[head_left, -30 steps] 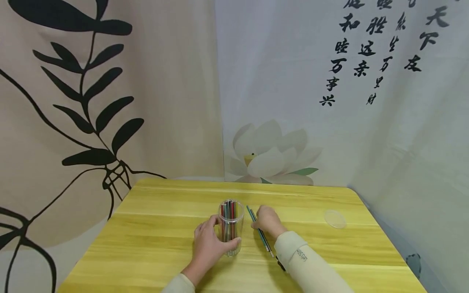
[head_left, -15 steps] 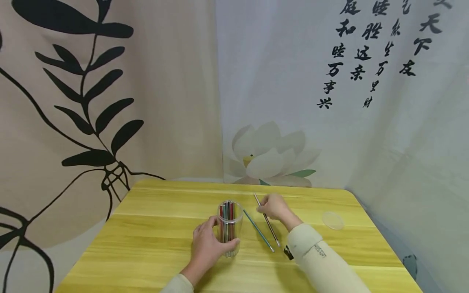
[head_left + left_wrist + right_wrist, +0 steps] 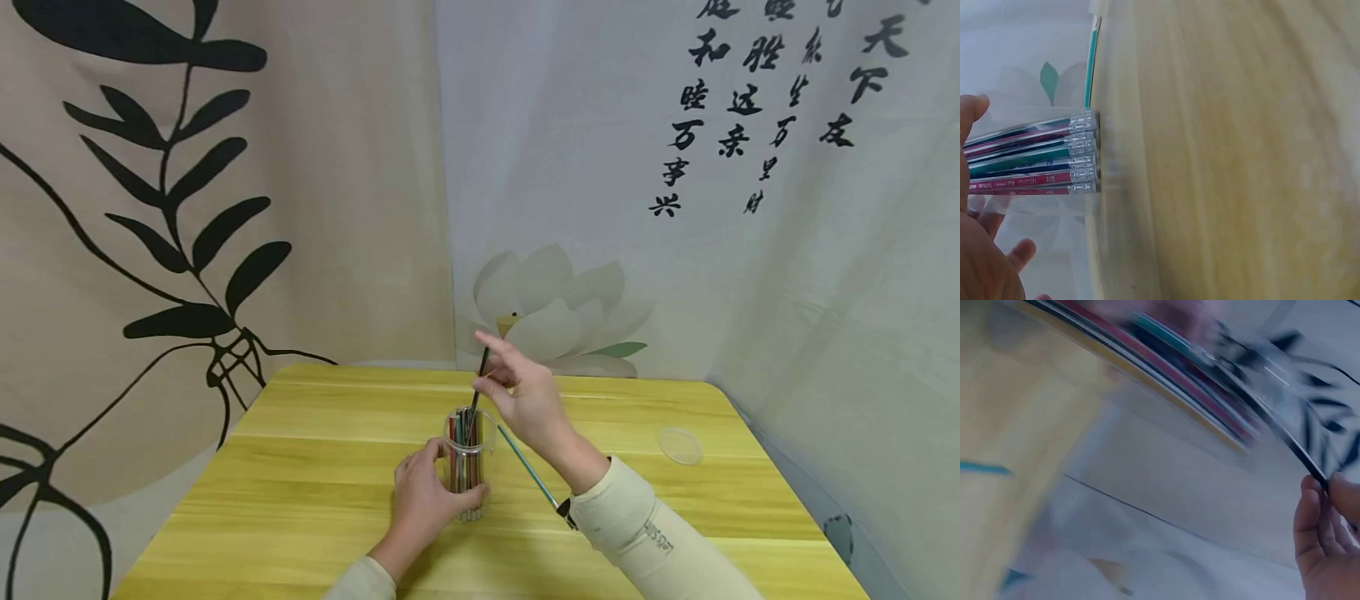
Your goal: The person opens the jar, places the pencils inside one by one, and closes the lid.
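My left hand grips a clear plastic jar standing on the table, thumb and fingers round its lower side. Several pencils stand packed in the jar; the left wrist view shows their metal ferrules at the bottom. Above the jar, my right hand pinches a dark pencil between thumb and fingers. Its lower end dips inside the jar's mouth, slightly tilted. In the blurred right wrist view this pencil runs from the fingertips to the jar. A teal pencil lies on the table beside the jar.
A round clear lid lies flat on the wooden table at the right. A small black object shows at the right cuff, by the teal pencil's near end. A printed curtain hangs behind the table.
My right hand separated the dark pencil from the teal one, leaving the teal one on the table. It then lifted the dark pencil up and left to the jar's mouth. The left hand stays put.
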`<state>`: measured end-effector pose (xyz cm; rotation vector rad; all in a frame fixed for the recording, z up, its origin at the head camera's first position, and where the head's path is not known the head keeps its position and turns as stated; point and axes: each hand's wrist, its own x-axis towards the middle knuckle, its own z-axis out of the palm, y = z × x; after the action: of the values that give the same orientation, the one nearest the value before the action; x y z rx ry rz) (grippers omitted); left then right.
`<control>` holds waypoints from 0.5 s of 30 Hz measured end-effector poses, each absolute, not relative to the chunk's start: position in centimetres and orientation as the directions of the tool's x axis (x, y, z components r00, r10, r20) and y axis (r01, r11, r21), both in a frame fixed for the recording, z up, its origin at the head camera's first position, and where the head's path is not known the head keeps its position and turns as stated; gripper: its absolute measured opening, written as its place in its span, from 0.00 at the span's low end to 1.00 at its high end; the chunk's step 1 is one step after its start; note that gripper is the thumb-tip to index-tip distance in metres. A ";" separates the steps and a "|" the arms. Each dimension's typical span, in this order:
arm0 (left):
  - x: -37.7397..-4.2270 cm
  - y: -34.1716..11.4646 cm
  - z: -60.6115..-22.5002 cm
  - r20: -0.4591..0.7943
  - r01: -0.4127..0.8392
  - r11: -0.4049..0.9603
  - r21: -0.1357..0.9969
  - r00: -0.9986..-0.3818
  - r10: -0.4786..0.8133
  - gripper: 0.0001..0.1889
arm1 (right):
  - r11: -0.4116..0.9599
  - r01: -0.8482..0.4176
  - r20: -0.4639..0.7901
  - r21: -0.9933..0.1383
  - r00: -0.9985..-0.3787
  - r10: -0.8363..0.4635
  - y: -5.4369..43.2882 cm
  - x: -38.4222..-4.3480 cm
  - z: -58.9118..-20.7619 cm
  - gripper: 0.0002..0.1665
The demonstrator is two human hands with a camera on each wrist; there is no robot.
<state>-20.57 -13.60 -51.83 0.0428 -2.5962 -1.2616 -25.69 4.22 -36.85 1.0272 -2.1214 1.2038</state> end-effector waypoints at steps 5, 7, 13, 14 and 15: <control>-20.5 -13.6 -52.1 0.212 0.089 0.617 0.782 -0.969 -0.128 0.40 | 0.431 -0.821 0.724 -0.375 -0.549 -0.416 3.2 -25.9 -41.2 0.24; -20.5 -13.7 -52.1 0.217 0.099 0.622 0.777 -0.969 -0.117 0.40 | 0.469 -0.820 0.734 -0.330 -0.535 -0.418 3.0 -25.9 -41.9 0.19; -20.6 -13.7 -51.8 0.210 0.092 0.625 0.775 -0.971 -0.117 0.39 | 0.531 -0.808 0.688 -0.254 -0.537 -0.488 3.0 -25.5 -41.5 0.07; -20.6 -13.7 -51.8 0.209 0.090 0.626 0.775 -0.971 -0.118 0.39 | 0.525 -0.807 0.663 -0.272 -0.552 -0.506 3.2 -25.5 -41.3 0.07; -20.6 -13.7 -51.7 0.207 0.089 0.627 0.774 -0.971 -0.118 0.39 | 0.517 -0.799 0.632 -0.307 -0.577 -0.517 3.3 -25.5 -41.2 0.08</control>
<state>-20.56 -13.74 -51.70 0.0239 -2.6125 -1.2615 -25.52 3.34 -41.19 1.0757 -2.2935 0.8086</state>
